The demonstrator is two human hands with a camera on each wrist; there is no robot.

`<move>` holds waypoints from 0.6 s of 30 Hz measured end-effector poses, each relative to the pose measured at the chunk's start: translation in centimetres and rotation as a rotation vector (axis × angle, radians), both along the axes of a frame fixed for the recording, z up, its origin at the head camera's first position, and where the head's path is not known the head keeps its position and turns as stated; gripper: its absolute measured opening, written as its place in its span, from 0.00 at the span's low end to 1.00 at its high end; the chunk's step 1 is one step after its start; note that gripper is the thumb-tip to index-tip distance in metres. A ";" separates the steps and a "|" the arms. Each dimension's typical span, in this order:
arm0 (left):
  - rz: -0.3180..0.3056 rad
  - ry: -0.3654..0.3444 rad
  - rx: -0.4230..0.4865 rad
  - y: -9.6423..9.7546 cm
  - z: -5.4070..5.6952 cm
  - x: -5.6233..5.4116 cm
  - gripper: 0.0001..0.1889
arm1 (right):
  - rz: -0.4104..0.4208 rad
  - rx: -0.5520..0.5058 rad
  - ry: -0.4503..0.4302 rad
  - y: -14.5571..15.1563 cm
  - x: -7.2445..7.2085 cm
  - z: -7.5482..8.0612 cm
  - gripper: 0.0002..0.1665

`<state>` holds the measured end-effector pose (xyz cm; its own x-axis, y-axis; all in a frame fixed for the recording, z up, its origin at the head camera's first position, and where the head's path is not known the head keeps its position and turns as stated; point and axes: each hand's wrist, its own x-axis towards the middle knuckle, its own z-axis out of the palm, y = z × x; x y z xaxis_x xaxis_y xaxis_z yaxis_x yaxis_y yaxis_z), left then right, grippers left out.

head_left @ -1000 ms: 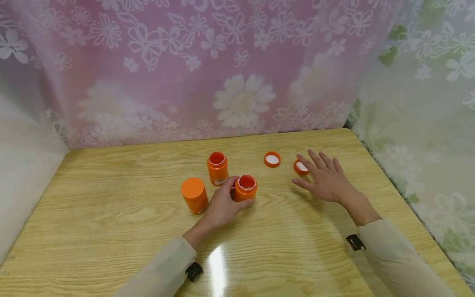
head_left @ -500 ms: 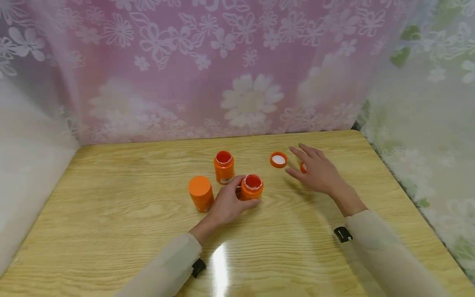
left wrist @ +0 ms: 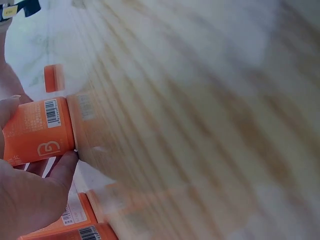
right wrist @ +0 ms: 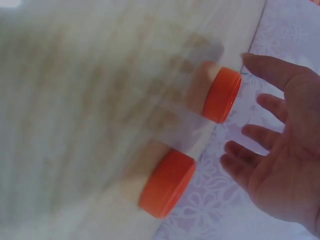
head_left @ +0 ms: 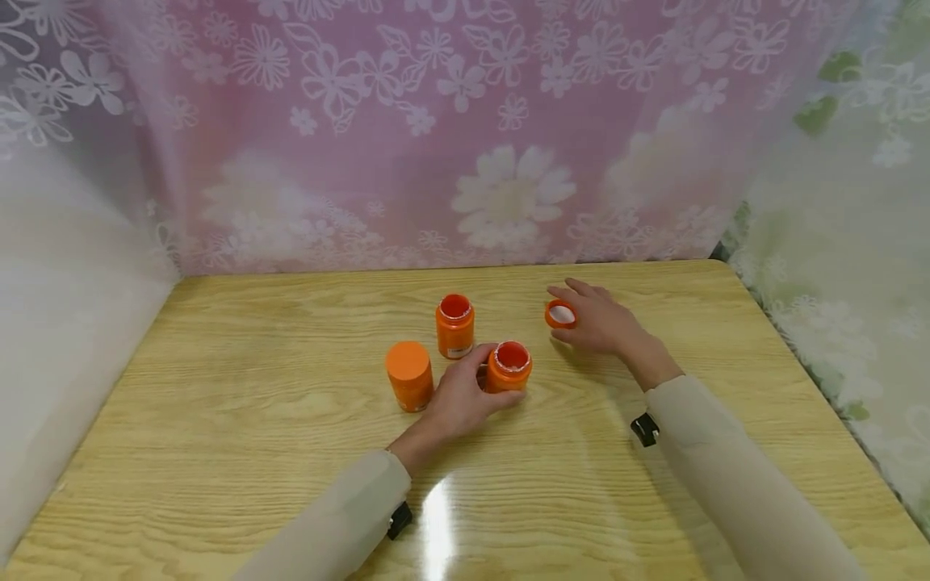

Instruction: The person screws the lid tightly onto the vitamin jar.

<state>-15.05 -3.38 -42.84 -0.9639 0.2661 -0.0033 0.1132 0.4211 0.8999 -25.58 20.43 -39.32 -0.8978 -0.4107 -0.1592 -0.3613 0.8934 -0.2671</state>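
My left hand (head_left: 461, 395) grips an uncapped orange jar (head_left: 508, 375) that stands upright on the table, thumb on its near side. The jar's barcode side (left wrist: 37, 130) faces the left wrist camera. My right hand (head_left: 599, 319) hovers at an orange lid (head_left: 552, 324) that lies with its white inside up. Thumb and fingers are spread around this lid; the right wrist view shows a gap between them. A second lid (right wrist: 167, 182) lies nearer that camera, hidden by the right hand in the head view.
Another uncapped orange jar (head_left: 455, 335) stands behind my left hand. To its left is a capped orange jar (head_left: 410, 383). All stand on a wood-grain table (head_left: 254, 387) with a flowered pink curtain (head_left: 363, 161) along the back edge.
My right hand has moved left from over the right lid to the left lid, its fingers coming down around it. The left hand keeps its hold on the jar. The head view has swung left.
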 end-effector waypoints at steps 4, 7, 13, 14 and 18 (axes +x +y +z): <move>-0.001 -0.004 -0.013 -0.2 0.1 0.0 0.34 | 0.033 0.017 -0.031 -0.1 -0.8 0.1 0.41; 0.001 -0.003 -0.018 -0.1 0.1 0.0 0.34 | 0.055 0.023 -0.053 0.0 -1.1 0.2 0.41; -0.001 0.008 -0.017 0.0 0.0 0.1 0.34 | 0.108 0.018 -0.056 0.1 -1.8 0.0 0.32; -0.001 0.009 -0.015 0.0 0.0 0.1 0.34 | 0.121 0.016 -0.051 0.0 -1.8 0.0 0.29; 0.002 0.011 -0.014 -0.1 0.0 0.1 0.34 | 0.169 0.019 -0.030 -0.2 -2.1 0.1 0.22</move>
